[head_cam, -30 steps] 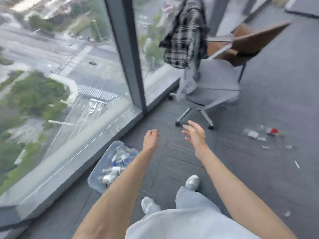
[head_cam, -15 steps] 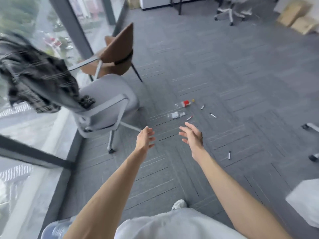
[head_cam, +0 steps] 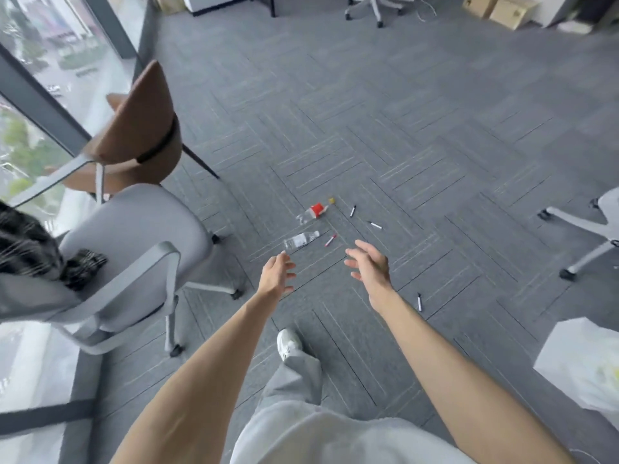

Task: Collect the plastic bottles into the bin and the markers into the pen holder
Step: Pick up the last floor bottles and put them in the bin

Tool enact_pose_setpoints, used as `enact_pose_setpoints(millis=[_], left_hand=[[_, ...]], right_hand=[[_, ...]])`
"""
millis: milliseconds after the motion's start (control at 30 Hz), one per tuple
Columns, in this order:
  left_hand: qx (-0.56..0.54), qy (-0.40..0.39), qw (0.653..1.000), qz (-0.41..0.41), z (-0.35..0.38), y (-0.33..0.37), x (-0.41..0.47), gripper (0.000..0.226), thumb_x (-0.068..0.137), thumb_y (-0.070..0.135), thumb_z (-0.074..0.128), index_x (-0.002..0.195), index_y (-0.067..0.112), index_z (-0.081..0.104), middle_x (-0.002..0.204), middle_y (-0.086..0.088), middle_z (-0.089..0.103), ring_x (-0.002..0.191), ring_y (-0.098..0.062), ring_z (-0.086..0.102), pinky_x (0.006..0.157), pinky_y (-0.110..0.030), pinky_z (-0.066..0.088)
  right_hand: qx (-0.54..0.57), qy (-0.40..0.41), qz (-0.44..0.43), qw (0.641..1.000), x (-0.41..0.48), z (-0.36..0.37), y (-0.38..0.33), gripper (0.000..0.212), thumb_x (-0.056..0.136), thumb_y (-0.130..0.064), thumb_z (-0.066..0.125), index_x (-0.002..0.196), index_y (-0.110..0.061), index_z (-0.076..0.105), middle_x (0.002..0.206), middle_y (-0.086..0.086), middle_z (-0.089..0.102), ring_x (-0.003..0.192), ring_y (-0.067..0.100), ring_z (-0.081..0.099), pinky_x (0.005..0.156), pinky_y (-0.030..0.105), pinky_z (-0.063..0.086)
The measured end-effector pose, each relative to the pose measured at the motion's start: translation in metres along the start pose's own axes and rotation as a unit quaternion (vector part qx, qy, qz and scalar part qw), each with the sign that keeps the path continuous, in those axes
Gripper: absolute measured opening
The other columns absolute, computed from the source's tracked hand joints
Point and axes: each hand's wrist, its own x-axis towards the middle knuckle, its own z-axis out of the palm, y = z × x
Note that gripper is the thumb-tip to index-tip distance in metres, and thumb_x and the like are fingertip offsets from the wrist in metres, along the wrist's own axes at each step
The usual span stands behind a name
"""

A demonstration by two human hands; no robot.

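Two plastic bottles lie on the grey carpet ahead: a clear bottle (head_cam: 301, 239) and, farther off, a bottle with a red label (head_cam: 313, 212) and yellow cap. A red-capped marker (head_cam: 330, 240) lies right of the clear bottle. Two black-and-white markers (head_cam: 352, 211) (head_cam: 375, 225) lie beyond it, and another marker (head_cam: 419, 302) lies right of my right forearm. My left hand (head_cam: 276, 274) is held out just short of the clear bottle, fingers apart, empty. My right hand (head_cam: 370, 264) is also spread and empty. The bin and the pen holder are out of view.
A grey office chair (head_cam: 134, 236) with a plaid garment (head_cam: 37, 252) on it stands at the left, a brown chair (head_cam: 140, 128) behind it by the window. Another chair's wheeled base (head_cam: 586, 229) is at the right, a white bag (head_cam: 582, 363) at lower right. Cardboard boxes (head_cam: 502, 8) sit far back.
My view has swung from the window and the bin of bottles to the open floor. The bottles and markers now lie just ahead of my hands, and I have stepped closer to them.
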Motion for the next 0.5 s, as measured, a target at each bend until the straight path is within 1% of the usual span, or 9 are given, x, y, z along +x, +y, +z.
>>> enact_pose_setpoints(millis=[100,200,300,400,500], left_hand=[[0.013,-0.004,1.000,-0.002,0.001,0.027,0.052,0.039,0.101,0.030,0.035,0.124,0.004,0.053,0.125,-0.013,0.061,0.099,-0.025,0.058,0.081,-0.038,0.048],[0.030,-0.009,0.999,-0.013,0.000,0.058,0.101,0.041,0.102,0.031,0.034,0.127,0.004,0.051,0.125,-0.013,0.061,0.099,-0.024,0.058,0.082,-0.038,0.048],[0.047,-0.014,0.999,-0.010,0.001,0.086,0.147,0.042,0.102,0.033,0.035,0.130,0.005,0.050,0.126,-0.012,0.060,0.102,-0.025,0.059,0.083,-0.040,0.050],[0.060,-0.014,0.998,-0.027,0.007,0.105,0.185,0.043,0.102,0.035,0.036,0.129,0.005,0.050,0.124,-0.013,0.061,0.102,-0.025,0.060,0.082,-0.040,0.051],[0.079,-0.004,0.996,-0.046,0.021,0.118,0.230,0.043,0.102,0.038,0.036,0.127,0.007,0.051,0.122,-0.010,0.061,0.102,-0.024,0.059,0.081,-0.038,0.050]], right_hand=[[-0.007,0.010,0.015,1.000,0.044,0.018,-0.020,0.039,0.093,-0.016,0.060,0.132,-0.015,0.057,0.114,0.001,0.066,0.091,0.014,0.066,0.068,0.024,0.048],[-0.019,0.023,0.029,0.999,0.090,0.033,-0.040,0.039,0.093,-0.017,0.061,0.131,-0.015,0.058,0.118,0.003,0.067,0.090,0.014,0.067,0.067,0.024,0.048],[-0.040,0.029,0.027,0.998,0.138,0.042,-0.060,0.040,0.091,-0.019,0.062,0.131,-0.016,0.059,0.118,0.002,0.068,0.091,0.013,0.068,0.069,0.025,0.049],[-0.070,0.018,0.030,0.997,0.183,0.047,-0.076,0.040,0.092,-0.019,0.061,0.132,-0.015,0.058,0.117,0.002,0.067,0.091,0.014,0.067,0.067,0.024,0.048],[-0.098,0.007,0.042,0.994,0.244,0.052,-0.086,0.042,0.092,-0.018,0.061,0.134,-0.013,0.057,0.118,0.003,0.067,0.091,0.015,0.068,0.066,0.024,0.048]])
